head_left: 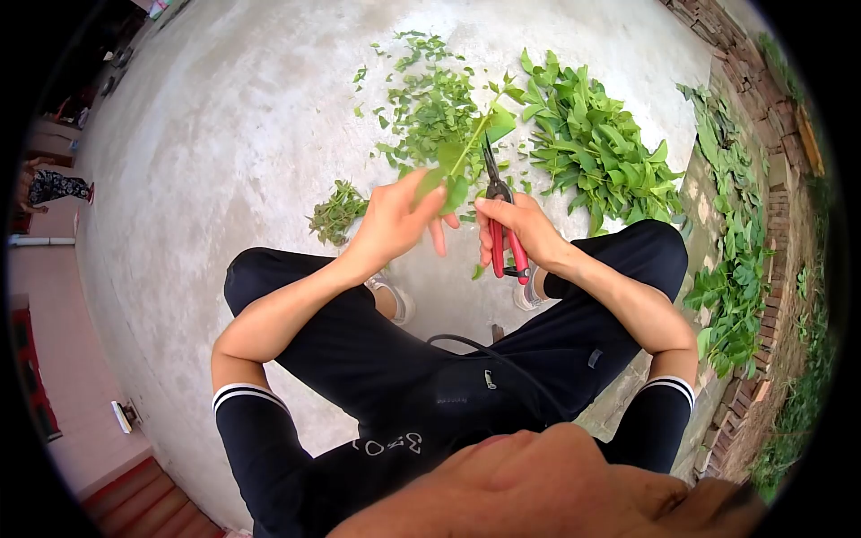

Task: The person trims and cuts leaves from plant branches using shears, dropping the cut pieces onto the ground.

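My left hand (399,215) is closed round a green leafy stem (469,148), which slants up and to the right in front of me. In my right hand (527,231) are pruning shears (499,193) with red handles and dark blades pointing up, close beside the stem's leaves. Beyond my hands lies a scatter of cut leaves (435,112) on the concrete. To its right is a larger heap of leafy stems (601,143). A small bundle of stripped stalks (338,213) rests near my left forearm.
More leafy branches (731,233) lie along the right side by a row of bricks (773,260). My knees are bent on both sides of my hands. At the far left a person (56,186) is partly in view near a wall. Reddish steps (148,502) are at lower left.
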Motion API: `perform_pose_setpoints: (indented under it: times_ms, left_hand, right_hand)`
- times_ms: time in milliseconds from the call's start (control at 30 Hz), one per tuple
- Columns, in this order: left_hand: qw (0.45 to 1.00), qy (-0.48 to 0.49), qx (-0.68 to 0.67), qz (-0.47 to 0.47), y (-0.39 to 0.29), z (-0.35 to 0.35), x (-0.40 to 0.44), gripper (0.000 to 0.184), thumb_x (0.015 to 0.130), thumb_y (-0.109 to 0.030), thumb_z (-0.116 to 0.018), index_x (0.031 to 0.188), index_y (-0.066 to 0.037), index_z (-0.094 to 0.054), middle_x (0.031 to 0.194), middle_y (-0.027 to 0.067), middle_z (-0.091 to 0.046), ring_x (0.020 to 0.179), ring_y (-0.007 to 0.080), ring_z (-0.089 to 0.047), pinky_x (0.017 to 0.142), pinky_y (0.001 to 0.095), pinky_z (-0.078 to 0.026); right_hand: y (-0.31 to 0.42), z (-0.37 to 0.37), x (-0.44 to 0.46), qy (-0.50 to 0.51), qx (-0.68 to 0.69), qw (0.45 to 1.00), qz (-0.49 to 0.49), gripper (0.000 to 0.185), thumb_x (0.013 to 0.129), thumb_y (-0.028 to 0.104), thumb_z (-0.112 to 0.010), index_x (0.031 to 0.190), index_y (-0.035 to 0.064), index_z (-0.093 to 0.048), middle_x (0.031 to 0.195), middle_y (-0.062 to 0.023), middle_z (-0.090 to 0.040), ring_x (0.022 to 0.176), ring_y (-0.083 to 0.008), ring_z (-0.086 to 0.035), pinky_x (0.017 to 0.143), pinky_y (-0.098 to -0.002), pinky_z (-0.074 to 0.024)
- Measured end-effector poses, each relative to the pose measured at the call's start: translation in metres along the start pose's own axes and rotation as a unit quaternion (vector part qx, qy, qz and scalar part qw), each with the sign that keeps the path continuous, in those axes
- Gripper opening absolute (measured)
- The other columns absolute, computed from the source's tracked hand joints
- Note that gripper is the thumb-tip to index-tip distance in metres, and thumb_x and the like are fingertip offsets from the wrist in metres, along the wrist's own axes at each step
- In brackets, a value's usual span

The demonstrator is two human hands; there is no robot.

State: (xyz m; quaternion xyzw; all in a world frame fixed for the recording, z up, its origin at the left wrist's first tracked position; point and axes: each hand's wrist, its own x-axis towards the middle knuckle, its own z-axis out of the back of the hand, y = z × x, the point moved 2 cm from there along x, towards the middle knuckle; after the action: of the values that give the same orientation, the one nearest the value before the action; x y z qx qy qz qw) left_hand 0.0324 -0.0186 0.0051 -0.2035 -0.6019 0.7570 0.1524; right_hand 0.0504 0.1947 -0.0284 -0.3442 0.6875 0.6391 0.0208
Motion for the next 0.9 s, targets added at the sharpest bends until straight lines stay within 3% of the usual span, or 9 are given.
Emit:
perform_pose_setpoints:
  times_ms: [233, 367, 500, 533, 633, 667, 767, 800, 900]
  left_hand:
    - [0.995, -0.088, 0.043, -0.027, 0.000, 0.012, -0.002, 0.019, 0.106, -0.016, -0.052, 0.111, 0.001, -0.060, 0.084, 0.0099, -0.072, 0.059, 0.0138, -0.070, 0.056, 0.0255, -0.049]
    - [0.972, -0.168, 0.149, -0.073, 0.006, 0.029, -0.001, 0.011, 0.099, -0.005, -0.057, 0.108, -0.002, -0.062, 0.085, 0.0107, -0.073, 0.062, 0.0136, -0.071, 0.054, 0.0262, -0.049]
    - [0.946, -0.184, 0.236, -0.123, 0.010, 0.039, -0.004, 0.021, 0.089, 0.005, -0.060, 0.109, -0.003, -0.062, 0.087, 0.0128, -0.071, 0.066, 0.0173, -0.072, 0.058, 0.0291, -0.053]
    - [0.934, -0.186, 0.268, -0.144, 0.013, 0.039, -0.004, 0.024, 0.087, 0.007, -0.060, 0.109, -0.002, -0.062, 0.087, 0.0131, -0.071, 0.067, 0.0184, -0.072, 0.059, 0.0300, -0.053]
    - [0.919, -0.177, 0.310, -0.170, 0.013, 0.033, -0.008, 0.028, 0.084, 0.010, -0.060, 0.109, -0.002, -0.062, 0.089, 0.0137, -0.069, 0.068, 0.0205, -0.072, 0.061, 0.0318, -0.055]
    - [0.917, -0.173, 0.314, -0.175, 0.013, 0.031, -0.009, 0.028, 0.084, 0.010, -0.060, 0.109, -0.002, -0.062, 0.089, 0.0138, -0.068, 0.068, 0.0210, -0.072, 0.061, 0.0322, -0.055]
    - [0.925, -0.170, 0.290, -0.177, 0.014, 0.025, -0.009, 0.029, 0.084, 0.012, -0.059, 0.109, -0.002, -0.062, 0.087, 0.0127, -0.069, 0.070, 0.0197, -0.073, 0.063, 0.0306, -0.055]
    - [0.932, -0.170, 0.269, -0.176, 0.014, 0.023, -0.009, 0.029, 0.084, 0.012, -0.060, 0.109, -0.002, -0.062, 0.086, 0.0124, -0.069, 0.071, 0.0194, -0.073, 0.063, 0.0301, -0.055]
    - [0.944, -0.169, 0.221, -0.180, 0.013, 0.015, -0.011, 0.027, 0.084, 0.011, -0.061, 0.108, -0.002, -0.062, 0.083, 0.0114, -0.070, 0.073, 0.0186, -0.074, 0.064, 0.0288, -0.054]
  right_hand:
    - [0.002, 0.012, -0.003, -0.029, 0.193, 0.979, -0.055, 0.039, 0.101, 0.040, -0.057, 0.081, 0.0068, -0.049, 0.067, -0.0076, -0.055, 0.059, -0.0228, -0.061, 0.061, -0.0393, -0.0550]
    - [-0.009, 0.023, 0.000, 0.039, -0.014, 0.993, -0.113, 0.039, 0.100, 0.043, -0.058, 0.088, 0.0062, -0.056, 0.076, -0.0080, -0.061, 0.068, -0.0214, -0.064, 0.066, -0.0377, -0.0539]
    - [0.002, 0.015, -0.006, 0.086, -0.090, 0.990, -0.064, 0.040, 0.100, 0.044, -0.058, 0.090, 0.0056, -0.058, 0.078, -0.0071, -0.063, 0.073, -0.0203, -0.066, 0.067, -0.0350, -0.0538]
    - [0.007, 0.014, -0.007, 0.106, -0.089, 0.988, -0.066, 0.043, 0.100, 0.047, -0.056, 0.092, 0.0042, -0.059, 0.081, -0.0087, -0.063, 0.078, -0.0217, -0.067, 0.073, -0.0372, -0.0543]
    - [0.012, 0.011, -0.010, 0.172, 0.066, 0.979, -0.081, 0.047, 0.101, 0.049, -0.052, 0.098, 0.0020, -0.060, 0.087, -0.0116, -0.064, 0.083, -0.0251, -0.067, 0.085, -0.0411, -0.0535]
    - [0.011, 0.011, -0.010, 0.190, 0.102, 0.972, -0.096, 0.054, 0.103, 0.050, -0.046, 0.108, -0.0020, -0.060, 0.093, -0.0154, -0.063, 0.091, -0.0315, -0.065, 0.095, -0.0487, -0.0497]
    - [0.019, 0.001, -0.009, 0.298, 0.247, 0.918, -0.086, 0.059, 0.102, 0.051, -0.044, 0.114, -0.0048, -0.058, 0.095, -0.0182, -0.062, 0.096, -0.0368, -0.063, 0.098, -0.0545, -0.0481]
    - [0.019, -0.002, -0.007, 0.305, 0.272, 0.910, -0.074, 0.058, 0.105, 0.050, -0.039, 0.112, -0.0051, -0.057, 0.094, -0.0198, -0.062, 0.092, -0.0426, -0.065, 0.087, -0.0531, -0.0527]
    - [0.028, -0.009, -0.010, 0.274, 0.323, 0.902, -0.082, 0.063, 0.105, 0.054, -0.035, 0.112, -0.0051, -0.057, 0.091, -0.0191, -0.061, 0.091, -0.0407, -0.063, 0.091, -0.0536, -0.0506]
